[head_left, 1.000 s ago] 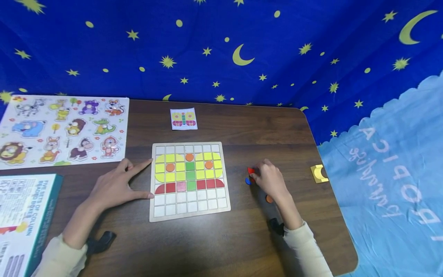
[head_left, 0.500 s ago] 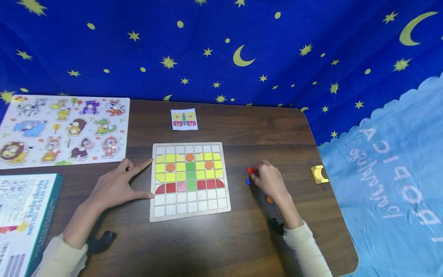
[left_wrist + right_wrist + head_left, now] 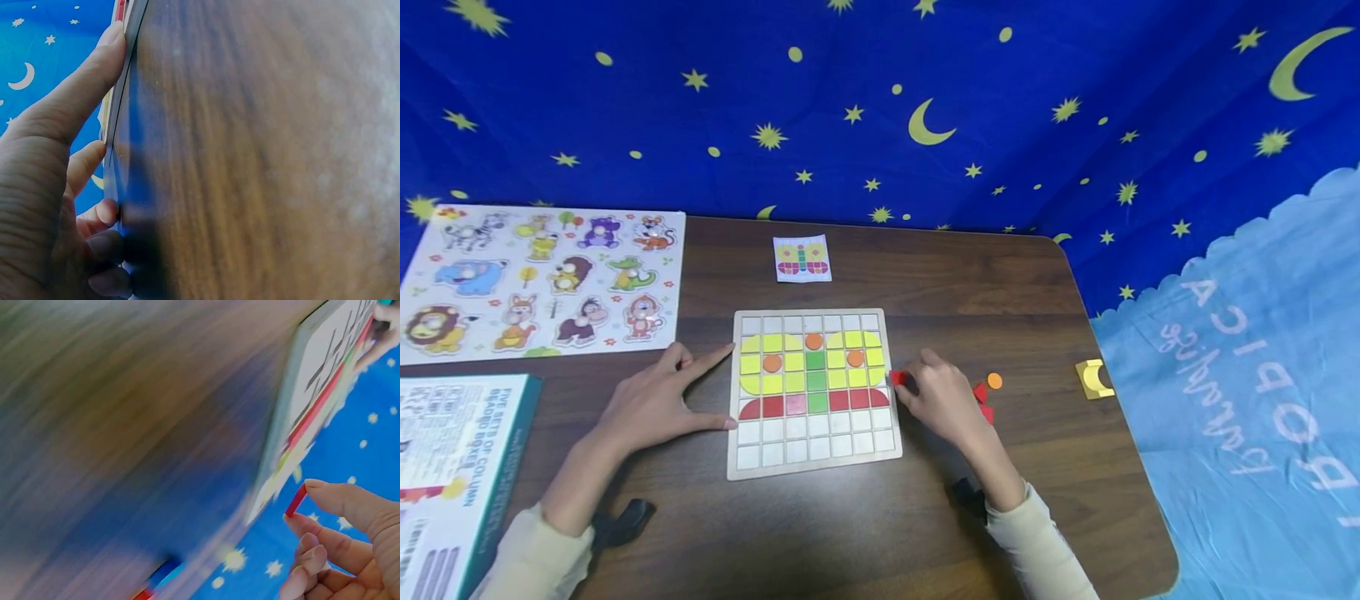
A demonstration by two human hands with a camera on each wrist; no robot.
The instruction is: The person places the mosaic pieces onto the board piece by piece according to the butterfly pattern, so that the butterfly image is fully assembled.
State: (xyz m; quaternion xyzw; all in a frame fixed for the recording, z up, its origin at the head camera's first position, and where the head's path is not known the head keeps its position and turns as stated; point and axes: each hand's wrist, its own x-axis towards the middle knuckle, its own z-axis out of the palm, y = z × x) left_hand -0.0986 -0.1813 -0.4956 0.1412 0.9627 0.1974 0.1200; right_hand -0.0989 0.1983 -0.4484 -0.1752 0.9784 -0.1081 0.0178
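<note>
A wooden grid board (image 3: pixel 815 472) lies flat, bearing yellow, green, red and orange tiles in a butterfly shape; its bottom rows show bare pale squares. My left hand (image 3: pixel 651 404) touches the board's left edge with thumb and forefinger spread apart. In the left wrist view, that thumb and fingertip press the board's side. At the right edge, my right hand (image 3: pixel 942 396) pinches a small red tile (image 3: pixel 296 500) between thumb and forefinger. A small picture card (image 3: pixel 802 258) with a butterfly pattern lies behind the board.
Right of my right hand lie loose red tiles (image 3: pixel 987 414) and an orange disc (image 3: pixel 995 381). A blue piece (image 3: pixel 165 574) shows in the right wrist view. A yellow piece (image 3: pixel 1093 379) sits at the table's right edge. An animal puzzle (image 3: pixel 550 283) and a box (image 3: pixel 467 467) occupy the left.
My right hand has moved left from the loose pieces to the board's right edge, carrying a red tile. More loose pieces are uncovered behind it. My left hand stays on the board.
</note>
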